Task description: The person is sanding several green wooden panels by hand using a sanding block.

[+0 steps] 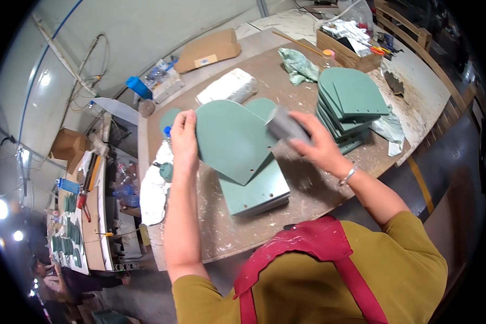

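Observation:
My left hand [184,140] grips the left edge of a green panel [229,135] with one rounded end and small holes along its straight edge. The panel is tilted over a stack of similar green panels [254,191]. In my right hand [323,147] is a grey block [286,127], blurred by motion, that looks like a sanding block. It is at the panel's right edge; whether it touches is hard to tell. Further right stands a taller stack of green panels [353,94] with rounded ends.
Beyond the panels lie a white wrapped bundle [229,86], a brown cardboard piece [209,51] and a pale green cloth [298,66]. A wooden box [340,51] stands at the back right. White cloth [154,197] hangs at the table's left edge. Another person [56,281] is at the lower left.

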Available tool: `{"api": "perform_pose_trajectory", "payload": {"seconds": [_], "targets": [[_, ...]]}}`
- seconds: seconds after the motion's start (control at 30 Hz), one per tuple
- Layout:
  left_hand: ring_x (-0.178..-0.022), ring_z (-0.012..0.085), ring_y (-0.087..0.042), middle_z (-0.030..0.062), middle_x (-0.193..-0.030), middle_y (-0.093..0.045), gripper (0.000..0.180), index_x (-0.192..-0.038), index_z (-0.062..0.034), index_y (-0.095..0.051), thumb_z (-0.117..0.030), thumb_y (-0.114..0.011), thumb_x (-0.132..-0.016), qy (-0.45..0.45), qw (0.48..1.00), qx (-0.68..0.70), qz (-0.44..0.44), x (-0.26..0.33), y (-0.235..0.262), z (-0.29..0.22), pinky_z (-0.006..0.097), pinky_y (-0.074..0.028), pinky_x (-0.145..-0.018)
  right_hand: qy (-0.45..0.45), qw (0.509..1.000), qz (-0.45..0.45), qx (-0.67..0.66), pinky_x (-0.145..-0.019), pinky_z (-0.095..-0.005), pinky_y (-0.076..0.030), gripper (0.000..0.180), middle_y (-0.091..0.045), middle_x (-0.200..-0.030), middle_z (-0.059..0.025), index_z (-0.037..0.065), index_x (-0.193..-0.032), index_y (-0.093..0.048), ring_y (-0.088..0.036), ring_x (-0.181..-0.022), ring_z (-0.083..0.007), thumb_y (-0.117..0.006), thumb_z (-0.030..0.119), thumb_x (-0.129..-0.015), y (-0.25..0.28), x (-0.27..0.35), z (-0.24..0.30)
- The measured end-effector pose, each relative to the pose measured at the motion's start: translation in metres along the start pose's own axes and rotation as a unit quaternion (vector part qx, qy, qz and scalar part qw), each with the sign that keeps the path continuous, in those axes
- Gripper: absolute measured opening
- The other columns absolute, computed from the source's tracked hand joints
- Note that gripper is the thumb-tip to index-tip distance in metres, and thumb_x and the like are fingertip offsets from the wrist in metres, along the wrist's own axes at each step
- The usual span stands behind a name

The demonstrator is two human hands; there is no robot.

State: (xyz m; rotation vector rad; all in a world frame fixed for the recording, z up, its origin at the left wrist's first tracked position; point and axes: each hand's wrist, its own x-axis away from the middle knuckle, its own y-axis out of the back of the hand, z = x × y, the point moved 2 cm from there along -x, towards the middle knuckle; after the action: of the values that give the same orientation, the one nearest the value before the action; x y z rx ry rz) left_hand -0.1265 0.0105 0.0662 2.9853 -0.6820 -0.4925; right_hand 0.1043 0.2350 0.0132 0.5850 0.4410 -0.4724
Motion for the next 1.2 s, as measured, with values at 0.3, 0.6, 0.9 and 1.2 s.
{"api": "perform_pose_trajectory", "payload": {"seconds": [0.3,0.6,0.9,1.2], "targets": [[-0.100,0.0134,-0.058,0.0040,-0.110,-0.063,0.026,-0.114,-0.0075,-0.059,-0.031,-0.054,-0.104,-0.005,0.962,0.269,-0.040,0.028,-0.005,0.026,0.029,-0.046,-0.093,-0.229,0.795,0.010,-0.562,-0.101,-0.0363,-0.044,0.051,-0.058,-0.129,-0.0078,0.007,-0.138,-0.049,-0.055,-0.118,-0.0179,-0.053,0.040,-0.100,-0.042,-0.011,0.038],[-0.115,0.0250,-0.060,0.0150,-0.132,-0.058,0.050,-0.142,0.0014,-0.045,-0.024,-0.056,-0.101,0.286,0.905,0.314,0.026,0.061,0.039,0.042,0.038,-0.050,-0.099,-0.033,0.959,0.185,-0.211,-0.103,-0.0374,-0.042,0.055,-0.057,-0.128,-0.0167,0.003,-0.136,-0.052,-0.055,-0.119,-0.0268,-0.068,0.033,-0.092,-0.069,0.026,0.040],[-0.093,0.0211,-0.066,0.0152,-0.102,-0.072,0.038,-0.119,0.0042,-0.065,-0.026,-0.065,-0.095,0.144,0.975,-0.124,0.115,0.050,0.031,0.073,0.031,-0.051,-0.083,-0.185,0.952,0.050,-0.241,-0.099,-0.0293,-0.042,0.049,-0.059,-0.122,-0.0067,0.002,-0.138,-0.051,-0.052,-0.112,-0.0147,-0.060,0.030,-0.099,-0.025,0.021,-0.007],[-0.091,0.0460,-0.062,0.0266,-0.097,-0.067,0.042,-0.102,0.0021,-0.066,-0.038,-0.053,-0.099,0.050,0.914,-0.374,0.151,0.044,0.022,0.067,0.046,-0.048,-0.081,-0.091,0.988,0.086,-0.094,-0.104,-0.0346,-0.039,0.048,-0.056,-0.130,-0.0148,0.005,-0.138,-0.051,-0.054,-0.119,-0.0265,-0.062,0.025,-0.095,-0.013,0.026,0.012]]}}
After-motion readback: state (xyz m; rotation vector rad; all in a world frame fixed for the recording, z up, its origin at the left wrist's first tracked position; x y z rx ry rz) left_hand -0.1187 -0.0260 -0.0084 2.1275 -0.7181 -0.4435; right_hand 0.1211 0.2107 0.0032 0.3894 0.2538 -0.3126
